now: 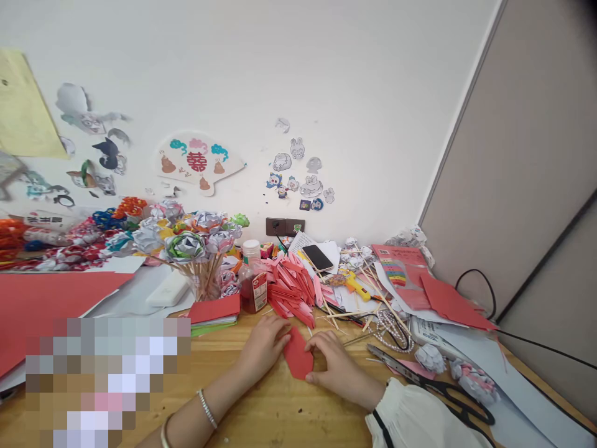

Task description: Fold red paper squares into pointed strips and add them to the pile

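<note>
A small folded red paper lies on the wooden table between my hands. My left hand rests on its left edge, fingers curled and pressing the fold. My right hand holds the paper's right side, thumb and fingers pinched on it. A pile of finished folded red and pink paper pieces lies just behind my hands.
Black scissors lie to the right of my right hand. A red bottle, a jar of paper flowers on sticks, a phone, wooden sticks, red sheets and crumpled paper crowd the table's back and sides.
</note>
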Tool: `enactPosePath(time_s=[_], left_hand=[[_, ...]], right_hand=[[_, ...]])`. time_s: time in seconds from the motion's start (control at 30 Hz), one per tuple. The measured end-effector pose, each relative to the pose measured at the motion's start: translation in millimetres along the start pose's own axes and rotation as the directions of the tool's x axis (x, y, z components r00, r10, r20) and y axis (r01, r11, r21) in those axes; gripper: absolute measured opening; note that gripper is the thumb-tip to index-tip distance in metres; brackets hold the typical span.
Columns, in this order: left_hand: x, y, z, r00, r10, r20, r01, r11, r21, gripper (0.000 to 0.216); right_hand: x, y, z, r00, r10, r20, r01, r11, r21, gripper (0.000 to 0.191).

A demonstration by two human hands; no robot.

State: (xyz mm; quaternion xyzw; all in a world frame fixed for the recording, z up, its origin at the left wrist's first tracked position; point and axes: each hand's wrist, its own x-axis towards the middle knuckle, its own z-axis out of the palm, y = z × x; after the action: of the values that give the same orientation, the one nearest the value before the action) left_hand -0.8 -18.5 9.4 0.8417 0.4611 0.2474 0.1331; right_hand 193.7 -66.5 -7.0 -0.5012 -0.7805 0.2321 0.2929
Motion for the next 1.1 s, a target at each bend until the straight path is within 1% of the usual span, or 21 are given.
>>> enactPosePath(time_s=[0.07,0.1,0.17,0.27,0.33,0.43,0.5,0.57,0.67,0.73,0.8,0.87,0.93,1.0,1.03,1.1], left_hand=[[-0.1,0.0,2.4,0.994,0.097,0.044,-0.095,0.994,-0.062,0.028],[-0.3,0.8,3.6,0.991,0.118,0.060,-0.114,0.991,-0.064,0.031],[-1.0,2.8,4.8,0.993,0.103,0.050,-0.102,0.994,-0.033,0.033],[-1.4,4.0,3.2,1.000,0.014,0.017,-0.014,1.000,-0.017,0.034],[-1.4,3.2,1.7,0.998,-0.037,0.053,0.039,0.998,-0.041,0.033],[-1.5,2.8,2.0,0.992,-0.088,0.095,0.096,0.991,-0.092,0.033],[-1.6,4.2,4.2,0.990,-0.112,0.091,0.125,0.979,-0.162,0.033],[-1.5,6.5,7.7,0.986,-0.149,0.071,0.163,0.954,-0.253,0.031],[-1.7,10.4,14.7,0.979,-0.201,0.040,0.201,0.906,-0.372,0.023],[-2.4,13.0,19.1,0.965,-0.245,0.098,0.262,0.844,-0.469,0.015],[-3.4,15.6,21.6,0.937,-0.282,0.208,0.351,0.745,-0.567,0.008],[-4.1,17.5,21.2,0.908,-0.295,0.297,0.418,0.651,-0.633,0.007],[-4.3,17.8,18.6,0.894,-0.281,0.350,0.448,0.601,-0.662,0.008],[-3.9,16.1,15.1,0.890,-0.255,0.379,0.453,0.590,-0.668,0.010],[-3.6,14.8,13.5,0.892,-0.238,0.384,0.445,0.603,-0.661,0.011],[-3.4,12.1,10.7,0.908,-0.204,0.366,0.400,0.681,-0.613,0.012]], right_hand=[[0.5,-0.3,-3.7,0.999,-0.015,0.042,0.012,0.998,0.061,0.034],[0.6,-0.1,-5.2,0.999,-0.021,0.049,0.017,0.996,0.083,0.033],[1.0,1.5,-7.3,0.998,-0.047,0.039,0.042,0.992,0.116,0.033],[2.3,4.8,-9.6,0.994,-0.113,0.001,0.112,0.985,0.131,0.033],[3.4,5.7,-11.3,0.989,-0.139,-0.047,0.142,0.986,0.084,0.032],[3.5,3.2,-13.1,0.976,-0.187,-0.115,0.181,0.982,-0.056,0.027],[2.3,-0.1,-12.3,0.964,-0.252,-0.091,0.238,0.961,-0.141,0.023],[0.9,-3.3,-9.3,0.948,-0.317,-0.031,0.303,0.929,-0.210,0.022],[0.1,-5.3,-3.2,0.923,-0.384,0.010,0.367,0.875,-0.316,0.014],[0.7,-4.3,-0.2,0.909,-0.417,-0.004,0.387,0.848,-0.363,0.007],[1.6,-2.2,1.2,0.896,-0.444,-0.029,0.400,0.833,-0.383,0.005],[2.4,0.2,1.2,0.888,-0.458,-0.046,0.405,0.825,-0.395,0.004],[3.0,2.3,-0.4,0.887,-0.460,-0.042,0.408,0.822,-0.397,0.004],[3.8,4.2,-3.2,0.890,-0.454,-0.031,0.411,0.831,-0.376,0.004],[4.2,5.0,-5.0,0.892,-0.451,-0.026,0.413,0.838,-0.357,0.004],[5.2,6.4,-8.8,0.898,-0.439,-0.019,0.412,0.855,-0.316,0.005]])
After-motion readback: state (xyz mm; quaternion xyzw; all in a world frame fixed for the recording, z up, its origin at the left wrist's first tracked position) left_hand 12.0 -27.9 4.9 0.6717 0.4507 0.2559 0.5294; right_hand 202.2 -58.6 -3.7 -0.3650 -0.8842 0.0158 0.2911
